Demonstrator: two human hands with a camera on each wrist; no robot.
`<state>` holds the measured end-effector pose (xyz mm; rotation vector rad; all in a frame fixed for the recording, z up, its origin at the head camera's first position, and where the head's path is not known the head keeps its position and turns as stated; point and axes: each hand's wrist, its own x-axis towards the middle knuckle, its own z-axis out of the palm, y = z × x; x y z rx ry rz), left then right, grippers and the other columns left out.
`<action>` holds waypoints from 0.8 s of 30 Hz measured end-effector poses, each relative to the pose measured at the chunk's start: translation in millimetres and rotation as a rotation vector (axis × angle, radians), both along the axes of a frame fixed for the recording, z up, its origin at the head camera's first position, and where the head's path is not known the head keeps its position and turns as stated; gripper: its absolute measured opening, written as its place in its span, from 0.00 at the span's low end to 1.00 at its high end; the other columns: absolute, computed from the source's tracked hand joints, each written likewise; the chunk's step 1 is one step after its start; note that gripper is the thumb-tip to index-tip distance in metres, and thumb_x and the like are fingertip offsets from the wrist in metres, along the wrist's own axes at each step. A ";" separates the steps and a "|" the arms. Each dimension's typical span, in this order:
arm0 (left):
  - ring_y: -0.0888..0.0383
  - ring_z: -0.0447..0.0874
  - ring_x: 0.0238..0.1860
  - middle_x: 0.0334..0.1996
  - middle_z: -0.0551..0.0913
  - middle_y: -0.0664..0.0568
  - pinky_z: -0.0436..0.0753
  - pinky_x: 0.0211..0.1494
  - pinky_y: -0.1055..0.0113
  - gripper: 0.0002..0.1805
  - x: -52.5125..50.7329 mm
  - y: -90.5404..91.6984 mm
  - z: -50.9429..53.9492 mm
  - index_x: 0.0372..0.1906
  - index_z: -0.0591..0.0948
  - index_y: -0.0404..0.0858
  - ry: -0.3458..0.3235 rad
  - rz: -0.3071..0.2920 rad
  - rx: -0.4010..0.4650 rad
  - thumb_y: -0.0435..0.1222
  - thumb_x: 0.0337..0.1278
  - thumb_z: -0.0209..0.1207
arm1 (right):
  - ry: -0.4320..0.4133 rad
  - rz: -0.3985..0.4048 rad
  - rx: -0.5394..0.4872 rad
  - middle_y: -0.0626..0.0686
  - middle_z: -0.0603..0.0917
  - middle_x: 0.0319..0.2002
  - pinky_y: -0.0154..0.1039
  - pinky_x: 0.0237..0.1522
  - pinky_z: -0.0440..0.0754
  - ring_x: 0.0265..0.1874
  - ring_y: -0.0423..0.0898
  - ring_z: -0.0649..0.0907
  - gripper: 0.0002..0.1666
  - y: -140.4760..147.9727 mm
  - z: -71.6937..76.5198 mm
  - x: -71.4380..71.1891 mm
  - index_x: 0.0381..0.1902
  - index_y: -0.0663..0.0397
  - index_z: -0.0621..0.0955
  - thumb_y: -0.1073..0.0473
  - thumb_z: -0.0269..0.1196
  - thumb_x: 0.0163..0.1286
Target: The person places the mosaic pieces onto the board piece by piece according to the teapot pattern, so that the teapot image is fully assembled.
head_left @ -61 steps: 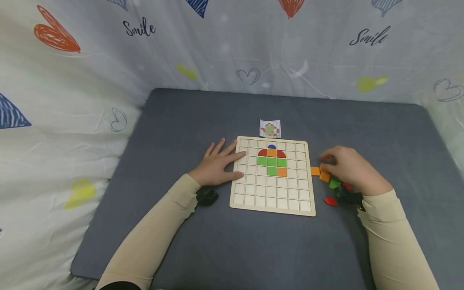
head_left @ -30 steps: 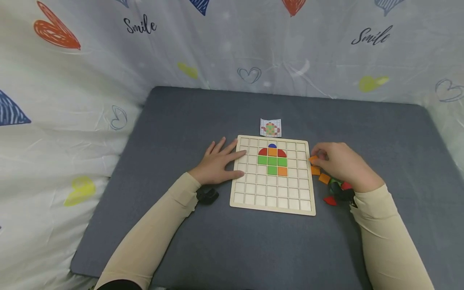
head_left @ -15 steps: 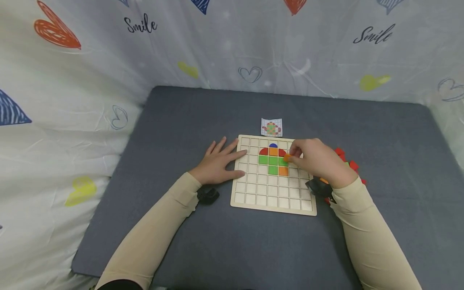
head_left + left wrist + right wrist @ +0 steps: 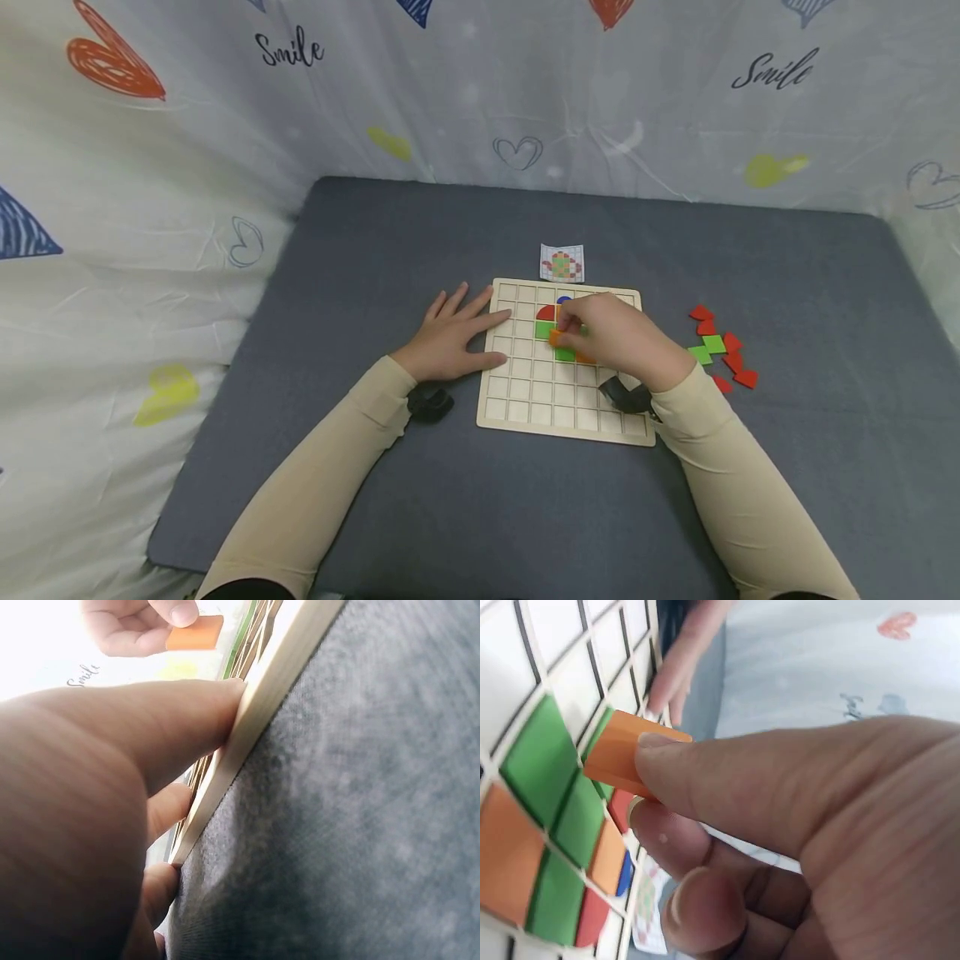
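A wooden grid board (image 4: 525, 392) lies on the table, with green, orange, red and blue tiles set in its upper middle cells. My right hand (image 4: 622, 337) is over the board and pinches an orange square tile (image 4: 619, 754) between thumb and fingers. That tile is tilted in the right wrist view, close to the green tiles (image 4: 544, 761). My left hand (image 4: 446, 340) rests with spread, straight fingers on the board's left edge; in the left wrist view the thumb touches the wooden rim (image 4: 251, 724). The right hand hides some set tiles in the head view.
Loose red tiles (image 4: 732, 361) and green tiles (image 4: 714, 343) lie on the table right of the board. A small printed pattern card (image 4: 562, 264) lies just beyond the board's far edge. A grey cloth (image 4: 390, 250) covers the table, with a printed curtain behind.
My right hand picked up an orange tile right of the board and carried it left over the set tiles. The loose tiles came into fuller view. My left hand stayed put.
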<state>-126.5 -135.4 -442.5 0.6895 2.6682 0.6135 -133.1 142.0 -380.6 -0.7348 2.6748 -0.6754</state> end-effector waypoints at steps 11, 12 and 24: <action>0.46 0.27 0.86 0.87 0.42 0.56 0.27 0.84 0.43 0.42 -0.6 0.7 0.1 0.83 0.62 0.59 0.004 0.002 -0.009 0.65 0.71 0.57 | 0.014 0.039 0.007 0.44 0.88 0.34 0.42 0.38 0.81 0.31 0.42 0.82 0.03 -13.4 -12.3 5.0 0.38 0.49 0.88 0.62 0.73 0.68; 0.46 0.27 0.86 0.87 0.42 0.55 0.27 0.84 0.43 0.42 -0.6 0.6 0.2 0.83 0.62 0.59 0.005 0.001 -0.007 0.65 0.71 0.57 | 0.012 0.036 0.014 0.43 0.88 0.34 0.42 0.38 0.81 0.32 0.43 0.82 0.03 -13.8 -12.8 5.5 0.37 0.48 0.87 0.62 0.73 0.69; 0.44 0.28 0.86 0.87 0.43 0.54 0.28 0.84 0.42 0.42 -0.7 -0.2 -1.2 0.83 0.63 0.58 0.012 0.000 0.012 0.64 0.70 0.58 | 0.054 0.046 0.019 0.46 0.89 0.38 0.46 0.44 0.85 0.37 0.45 0.84 0.03 -16.3 -17.5 6.5 0.40 0.51 0.90 0.63 0.71 0.70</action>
